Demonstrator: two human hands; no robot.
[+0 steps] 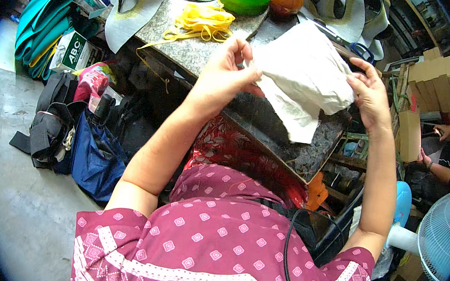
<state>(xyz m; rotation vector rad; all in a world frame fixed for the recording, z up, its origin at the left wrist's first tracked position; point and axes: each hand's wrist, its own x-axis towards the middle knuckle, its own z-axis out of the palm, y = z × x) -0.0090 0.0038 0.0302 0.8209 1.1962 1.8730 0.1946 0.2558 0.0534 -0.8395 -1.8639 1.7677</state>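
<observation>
White cloth [305, 66] spans left hand [226, 74] and right hand [371, 95]; both half-curled, each pinching an edge.

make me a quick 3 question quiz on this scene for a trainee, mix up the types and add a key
1. What do the left hand and right hand hold between them? a) a jar b) a white sheet c) scissors
2. True or false: the fan is on the person's right.
3. Fill in: the ribbon bundle near the green tub is ____.

Key: 1. b; 2. true; 3. yellow
</observation>
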